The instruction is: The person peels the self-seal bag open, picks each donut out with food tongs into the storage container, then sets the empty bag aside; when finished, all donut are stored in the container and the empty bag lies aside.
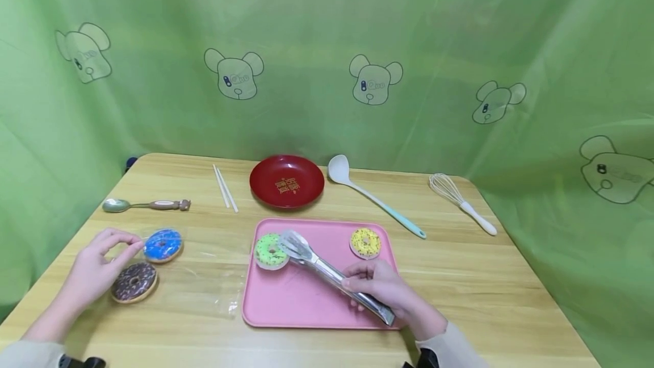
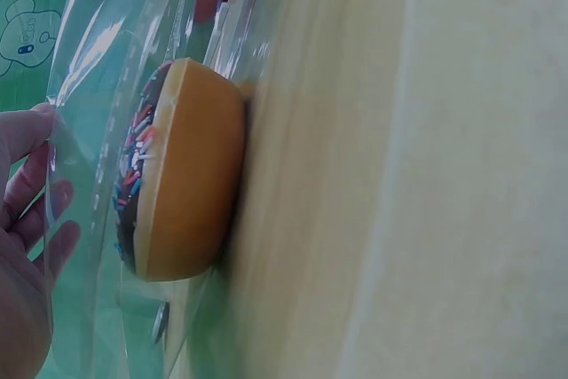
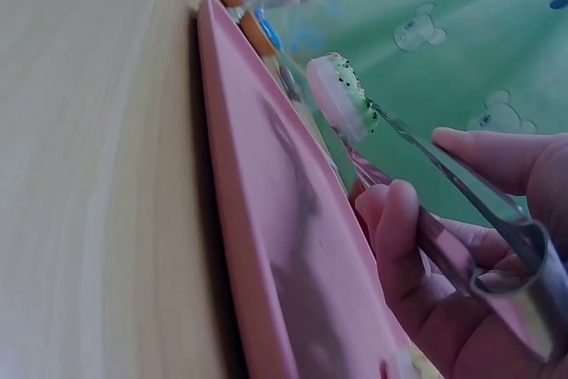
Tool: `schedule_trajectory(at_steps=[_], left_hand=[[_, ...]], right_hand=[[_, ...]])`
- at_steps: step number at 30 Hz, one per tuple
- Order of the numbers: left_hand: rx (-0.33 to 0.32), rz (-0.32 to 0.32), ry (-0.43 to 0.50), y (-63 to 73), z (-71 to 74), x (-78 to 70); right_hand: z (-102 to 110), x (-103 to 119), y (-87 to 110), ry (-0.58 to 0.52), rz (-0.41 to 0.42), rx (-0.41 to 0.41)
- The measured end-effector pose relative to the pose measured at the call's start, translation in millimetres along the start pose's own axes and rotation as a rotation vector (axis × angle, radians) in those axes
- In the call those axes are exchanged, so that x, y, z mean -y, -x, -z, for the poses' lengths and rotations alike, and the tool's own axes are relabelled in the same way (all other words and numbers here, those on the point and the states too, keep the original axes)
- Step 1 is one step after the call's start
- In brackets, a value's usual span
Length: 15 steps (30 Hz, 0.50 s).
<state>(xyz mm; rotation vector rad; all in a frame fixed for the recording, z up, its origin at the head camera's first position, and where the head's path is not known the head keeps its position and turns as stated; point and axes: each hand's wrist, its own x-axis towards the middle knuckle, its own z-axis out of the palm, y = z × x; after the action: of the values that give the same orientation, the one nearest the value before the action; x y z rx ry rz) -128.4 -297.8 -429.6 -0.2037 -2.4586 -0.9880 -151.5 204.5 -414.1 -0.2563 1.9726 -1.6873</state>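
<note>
My right hand grips metal tongs over the pink tray. Between the tongs' tips is a green-iced donut, which the right wrist view shows raised above the tray. My left hand pinches the edge of a clear plastic bag between thumb and fingers. Inside or under the transparent film, I cannot tell which, lie a chocolate donut with sprinkles and a blue donut, close to the left hand. A yellow donut sits in the tray's far right corner.
Behind the tray stands a red plate. Chopsticks and a spoon lie to its left, a ladle and a whisk to its right. A green curtain surrounds the wooden table.
</note>
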Motion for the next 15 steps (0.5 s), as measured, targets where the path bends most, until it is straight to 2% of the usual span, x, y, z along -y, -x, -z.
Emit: schedule_trajectory(at_steps=[6,15], left_hand=[[0.003,-0.006,-0.005,-1.2,-0.1,-2.2],[0.002,-0.018,-0.009,-0.9,1.0,-2.0]], right_hand=[[24.3,-5.1,19.8,0.039,0.007,-0.031],[52.9,-12.7,48.3,0.050,-0.041,-0.079]])
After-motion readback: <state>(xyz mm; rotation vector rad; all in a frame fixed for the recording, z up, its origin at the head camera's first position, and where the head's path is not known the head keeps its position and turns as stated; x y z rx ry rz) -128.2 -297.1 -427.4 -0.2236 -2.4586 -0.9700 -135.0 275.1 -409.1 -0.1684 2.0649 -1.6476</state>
